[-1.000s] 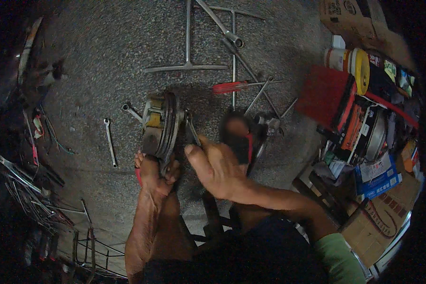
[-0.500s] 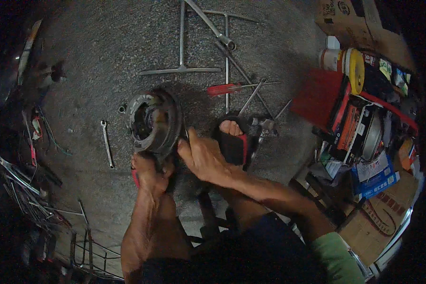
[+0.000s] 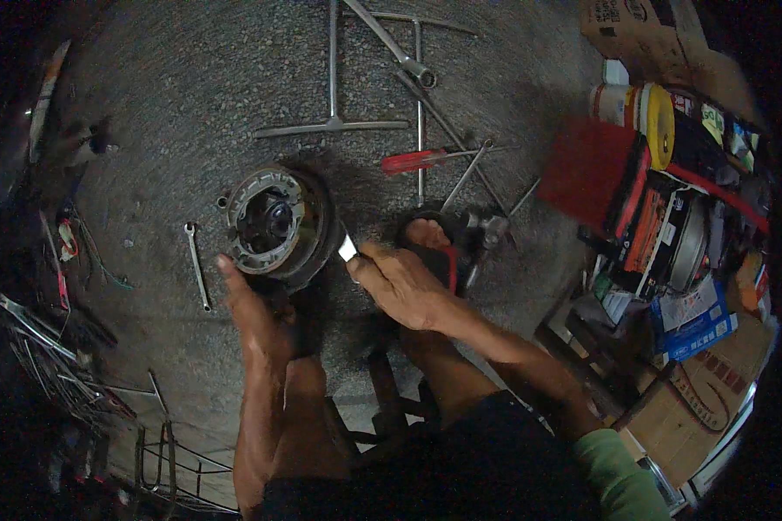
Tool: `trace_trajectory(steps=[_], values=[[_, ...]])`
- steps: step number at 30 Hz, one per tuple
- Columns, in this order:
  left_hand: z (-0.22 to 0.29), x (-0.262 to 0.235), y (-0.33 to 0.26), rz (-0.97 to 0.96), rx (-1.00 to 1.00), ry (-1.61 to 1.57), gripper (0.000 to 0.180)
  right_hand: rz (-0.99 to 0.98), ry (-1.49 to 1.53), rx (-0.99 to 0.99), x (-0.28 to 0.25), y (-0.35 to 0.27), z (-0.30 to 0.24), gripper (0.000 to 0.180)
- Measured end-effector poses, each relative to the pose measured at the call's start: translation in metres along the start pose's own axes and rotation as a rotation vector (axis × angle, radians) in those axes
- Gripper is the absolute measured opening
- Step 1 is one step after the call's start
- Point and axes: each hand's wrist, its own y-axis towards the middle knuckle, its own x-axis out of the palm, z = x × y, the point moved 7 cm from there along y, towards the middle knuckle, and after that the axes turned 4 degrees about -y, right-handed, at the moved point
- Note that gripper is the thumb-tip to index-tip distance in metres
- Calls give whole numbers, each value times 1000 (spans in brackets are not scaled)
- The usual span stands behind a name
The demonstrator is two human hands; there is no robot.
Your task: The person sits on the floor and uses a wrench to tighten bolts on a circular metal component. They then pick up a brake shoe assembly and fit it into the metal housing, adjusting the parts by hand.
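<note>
A round, dark metal drum-like part [image 3: 315, 227] is tilted near the middle, showing a lighter ring and a hollow centre with a shaft. My left hand [image 3: 257, 317] is at its near left edge, thumb raised along the rim and the other fingers hidden beneath. My right hand [image 3: 401, 282] is closed on a tool with a flat, shiny metal blade [image 3: 347, 247], whose tip points at the drum's right side; I cannot tell whether it touches. To the left of the drum lies a combination wrench [image 3: 197, 265].
Beyond the drum lie T-handle wrenches [image 3: 333, 87] and a red-handled screwdriver [image 3: 413, 161] on the rough floor. My sandalled foot [image 3: 427, 236] is to the right. Boxes, a red case [image 3: 595, 174] and a yellow-rimmed tub [image 3: 659, 128] crowd the right side; metal racks [image 3: 169, 451] stand lower left.
The drum has turned so its ringed face shows more clearly. My left hand has shifted left along its rim. My right hand has moved slightly right, and the blade now shows plainly.
</note>
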Motion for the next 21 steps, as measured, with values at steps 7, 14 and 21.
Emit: trace_trajectory(steps=[7,14,21], values=[[9,11,-12,-154,41,73,64,-13,-408,111,-3,-1,2,31],[19,22,-17,-183,142,324,51,-106,-313,249,11,6,31,42],[25,25,-22,-249,200,272,48,-72,-380,175,8,3,22,40]])
